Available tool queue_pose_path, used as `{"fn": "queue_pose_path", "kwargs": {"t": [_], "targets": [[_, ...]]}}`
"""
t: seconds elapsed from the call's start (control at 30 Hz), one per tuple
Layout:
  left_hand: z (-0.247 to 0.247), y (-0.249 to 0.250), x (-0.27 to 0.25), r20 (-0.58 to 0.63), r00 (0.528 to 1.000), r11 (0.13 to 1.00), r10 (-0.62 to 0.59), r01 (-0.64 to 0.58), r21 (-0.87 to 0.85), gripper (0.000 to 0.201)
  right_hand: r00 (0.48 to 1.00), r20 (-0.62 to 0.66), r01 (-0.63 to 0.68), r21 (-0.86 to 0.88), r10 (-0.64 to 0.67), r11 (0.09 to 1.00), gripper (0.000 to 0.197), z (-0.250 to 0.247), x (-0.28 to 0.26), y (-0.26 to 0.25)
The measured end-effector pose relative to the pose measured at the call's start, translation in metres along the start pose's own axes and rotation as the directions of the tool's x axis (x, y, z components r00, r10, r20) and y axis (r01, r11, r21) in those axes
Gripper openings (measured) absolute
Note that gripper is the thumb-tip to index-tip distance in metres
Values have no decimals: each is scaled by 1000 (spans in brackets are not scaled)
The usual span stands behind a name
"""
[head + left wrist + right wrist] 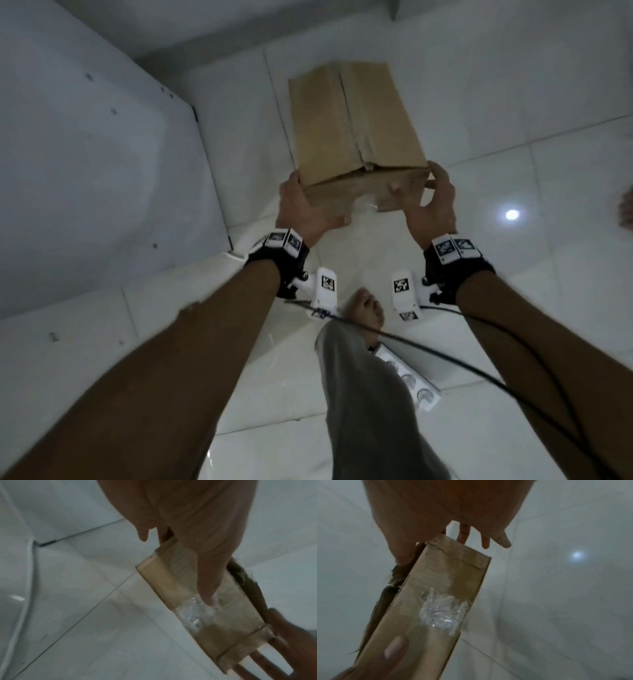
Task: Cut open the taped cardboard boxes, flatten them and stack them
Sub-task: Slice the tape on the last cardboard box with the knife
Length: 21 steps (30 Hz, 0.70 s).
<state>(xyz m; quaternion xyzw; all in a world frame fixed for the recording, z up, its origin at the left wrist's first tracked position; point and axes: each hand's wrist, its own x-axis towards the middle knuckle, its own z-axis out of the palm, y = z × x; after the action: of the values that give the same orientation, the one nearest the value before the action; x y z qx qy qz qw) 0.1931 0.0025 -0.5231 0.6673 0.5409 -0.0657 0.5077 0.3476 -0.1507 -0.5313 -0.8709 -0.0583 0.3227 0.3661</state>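
Cardboard box was held above the tiled floor, long axis pointing away from the person. Left hand and right hand gripped its near end corners. Top seam gaped; contents not visible.

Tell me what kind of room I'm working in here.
Probably an indoor room in a home or office, not a warehouse: glossy white floor tiles, a white power strip lying on them, and a white panel at left. Both hands hold one cardboard box.
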Motion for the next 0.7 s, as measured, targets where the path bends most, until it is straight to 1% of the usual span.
{"fn": "queue_pose_path", "kwargs": {"t": [0.07, 0.1, 0.17, 0.2, 0.3, 0.37, 0.4, 0.43, 0.5, 0.57, 0.6, 0.63, 0.67, 0.7], "targets": [[-33, 54, -40, -85, 992, 995, 93, -97, -36, 143, 996, -37, 78, 84, -75, 993, 75, -43, -23, -63], [-51, 83, -63, -113, 984, 989, 135, -140, -38, 149, 992, -44, 125, 98, -121, 987, 73, -67, -36, -95], [-91, 141, -112, -142, 966, 975, 217, -222, -19, 159, 975, -53, 219, 83, -215, 972, 73, -119, -66, -161], [-113, 168, -138, -138, 958, 966, 253, -257, -9, 162, 965, -67, 258, 67, -254, 964, 73, -145, -83, -192], [-183, 244, -219, -123, 927, 935, 355, -354, 25, 165, 916, -129, 388, 52, -380, 920, 69, -218, -140, -288], [-237, 286, -275, -134, 896, 906, 424, -421, 53, 164, 876, -141, 472, 60, -461, 880, 58, -254, -185, -357], [-266, 302, -302, -133, 879, 889, 458, -454, 61, 163, 849, -153, 520, 67, -506, 851, 53, -269, -210, -392], [-297, 314, -325, -138, 865, 875, 483, -480, 61, 159, 809, -177, 579, 73, -561, 812, 49, -281, -236, -428], [-362, 325, -363, -181, 837, 855, 517, -515, 60, 146, 694, -214, 715, 84, -688, 694, 47, -294, -290, -498], [-432, 320, -396, -281, 801, 833, 528, -553, -14, 140, 585, -189, 811, 134, -789, 569, 48, -289, -346, -560], [-468, 313, -411, -331, 791, 822, 515, -565, -69, 136, 544, -150, 838, 153, -826, 524, 50, -280, -373, -587], [-505, 301, -426, -375, 790, 819, 484, -561, -124, 127, 521, -91, 850, 145, -849, 506, 54, -265, -399, -610], [-540, 286, -441, -409, 791, 812, 454, -557, -176, 115, 517, -24, 853, 103, -856, 512, 58, -248, -422, -628], [-575, 266, -453, -428, 793, 794, 432, -560, -237, 102, 530, 46, 846, 43, -847, 532, 65, -227, -443, -640]]}}
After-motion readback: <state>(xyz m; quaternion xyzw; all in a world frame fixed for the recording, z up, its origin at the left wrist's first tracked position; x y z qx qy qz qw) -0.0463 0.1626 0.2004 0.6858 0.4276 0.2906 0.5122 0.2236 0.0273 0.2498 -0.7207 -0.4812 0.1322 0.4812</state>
